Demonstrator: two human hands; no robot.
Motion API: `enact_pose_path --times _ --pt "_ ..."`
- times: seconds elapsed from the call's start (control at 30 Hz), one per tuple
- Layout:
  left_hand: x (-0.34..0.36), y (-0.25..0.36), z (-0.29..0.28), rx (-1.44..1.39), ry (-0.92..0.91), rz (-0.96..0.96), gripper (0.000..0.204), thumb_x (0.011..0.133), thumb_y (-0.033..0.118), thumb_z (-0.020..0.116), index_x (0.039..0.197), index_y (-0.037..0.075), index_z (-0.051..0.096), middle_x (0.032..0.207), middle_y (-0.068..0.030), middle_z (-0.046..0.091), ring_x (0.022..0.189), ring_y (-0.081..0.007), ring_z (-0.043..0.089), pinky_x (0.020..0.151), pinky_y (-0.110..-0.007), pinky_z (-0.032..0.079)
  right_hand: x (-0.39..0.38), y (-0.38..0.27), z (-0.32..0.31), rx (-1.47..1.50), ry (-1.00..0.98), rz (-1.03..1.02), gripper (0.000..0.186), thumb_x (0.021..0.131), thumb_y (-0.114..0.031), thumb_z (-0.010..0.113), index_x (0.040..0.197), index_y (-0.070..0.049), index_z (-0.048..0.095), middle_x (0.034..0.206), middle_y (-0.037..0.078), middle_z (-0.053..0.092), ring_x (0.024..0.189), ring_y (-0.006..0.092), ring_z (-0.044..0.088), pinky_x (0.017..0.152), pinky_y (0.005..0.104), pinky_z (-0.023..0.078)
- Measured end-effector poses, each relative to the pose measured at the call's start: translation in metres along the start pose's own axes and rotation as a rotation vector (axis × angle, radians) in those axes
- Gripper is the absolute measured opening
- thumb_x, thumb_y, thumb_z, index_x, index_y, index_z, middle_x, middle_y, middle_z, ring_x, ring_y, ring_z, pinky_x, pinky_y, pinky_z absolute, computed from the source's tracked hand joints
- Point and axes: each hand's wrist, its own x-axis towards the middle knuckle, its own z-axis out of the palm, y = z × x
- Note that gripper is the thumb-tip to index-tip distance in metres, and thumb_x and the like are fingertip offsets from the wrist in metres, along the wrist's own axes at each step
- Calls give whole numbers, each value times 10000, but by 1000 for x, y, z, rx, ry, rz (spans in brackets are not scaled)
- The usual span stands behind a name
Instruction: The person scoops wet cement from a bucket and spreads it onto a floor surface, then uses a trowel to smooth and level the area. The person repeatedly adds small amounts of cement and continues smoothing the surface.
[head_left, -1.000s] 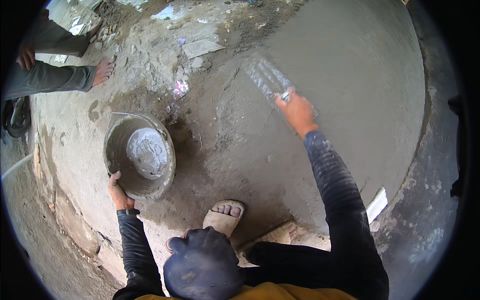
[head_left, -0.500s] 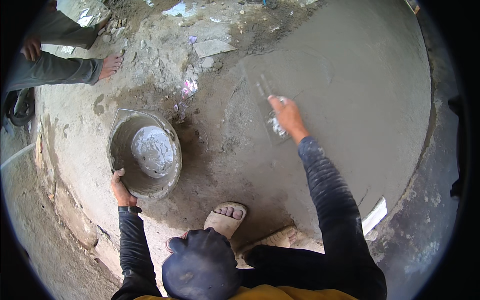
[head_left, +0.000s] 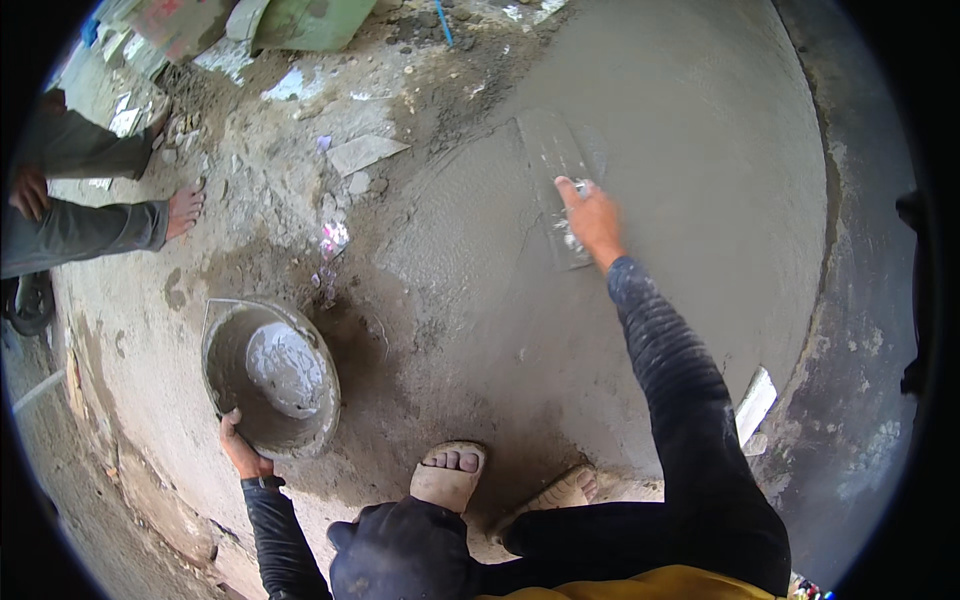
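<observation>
My left hand [head_left: 243, 446] grips the near rim of a cement-caked bucket [head_left: 322, 418], thumb inside and fingers out of sight beneath. The bucket tilts, with a pool of wet grey slurry [head_left: 290, 368] at its bottom and its wire handle lying over the far side. Out to the right, my right hand [head_left: 594, 220] is closed around the handle of a flat rectangular plastering trowel [head_left: 548, 150]. The trowel's blade lies flat on smooth wet cement [head_left: 690, 180], near the left border of the smoothed area.
Another person's bare foot [head_left: 184, 210] and grey trousers show at the far left. Rubble and a flat broken tile piece [head_left: 366, 153] lie beyond the bucket. A white block [head_left: 757, 405] stands at the right, near a dark floor strip. My sandalled foot [head_left: 448, 476] is below.
The trowel has slid slightly to the right across the wet cement. The view has shifted, so the bucket sits lower in it; my left hand keeps its hold on the rim.
</observation>
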Motion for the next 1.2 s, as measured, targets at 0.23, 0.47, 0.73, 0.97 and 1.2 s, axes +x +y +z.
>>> enact_pose_path --times 0.23,0.47,0.73,0.97,1.2 --pt "2 2 -2 68 36 10 496 820 253 646 1246 -1 642 1221 -121 668 1118 -316 634 1000 -421 496 13 -61 58 940 -228 319 754 1033 -456 571 1459 130 361 872 183 671 704 216 682 458 296 541" --pt "8 2 -13 102 10 21 574 809 294 671 1293 -11 612 1272 -128 643 1141 -318 616 1010 -428 480 9 47 25 623 247 551 796 1018 -500 595 1489 88 340 757 54 557 520 121 534 411 285 468" --pt "15 -1 -24 142 51 2 606 815 332 686 1313 -3 606 1295 -134 632 1162 -324 601 1011 -447 464 -94 190 -89 858 693 944 558 1017 -537 562 1210 -13 552 739 23 504 517 119 478 420 314 431" --pt "22 0 -31 137 42 -2 539 811 305 658 1260 8 634 1271 -115 646 1146 -312 608 989 -434 471 -18 170 -81 774 95 634 654 961 -621 592 1164 1 594 766 38 514 543 118 448 461 319 432" --pt "12 0 -17 67 -34 44 511 812 281 647 1243 7 637 1241 -112 662 1109 -299 629 983 -418 487 44 65 -23 -57 -145 33 804 988 -620 510 1399 71 534 1166 261 658 1094 351 660 950 473 521"
